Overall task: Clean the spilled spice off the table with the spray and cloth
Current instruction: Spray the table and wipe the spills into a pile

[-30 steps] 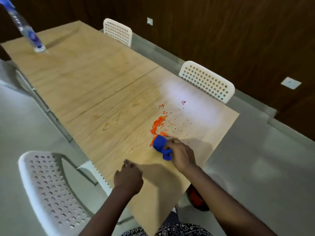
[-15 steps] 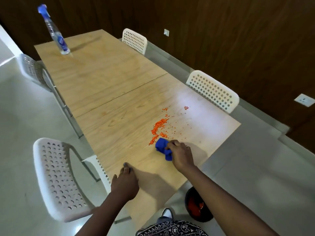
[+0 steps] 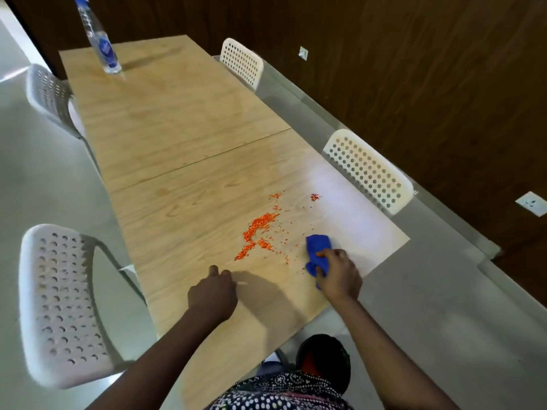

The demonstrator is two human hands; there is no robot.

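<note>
Cloth [image 3: 318, 253] on table [image 3: 177, 137], right of spice [image 3: 259, 232]; spray bottle [image 3: 100, 39] at far end.

Two bare forearms enter from the bottom edge, no sleeves visible, no watch, rings or bands that show. Left hand [image 3: 212, 294] and right hand [image 3: 340, 276] both bare, no gloves. Nails too small to make out. A dark garment [image 3: 284, 392] sits at the bottom edge between the forearms: black fabric with a dense print of small white dots, plus bands of finer white pattern and a faint pinkish strip near the right forearm. Just above the garment, a bit of light blue-grey shoe [image 3: 270, 363] shows; detail is blurred. Rest of the body is out of view.
</note>
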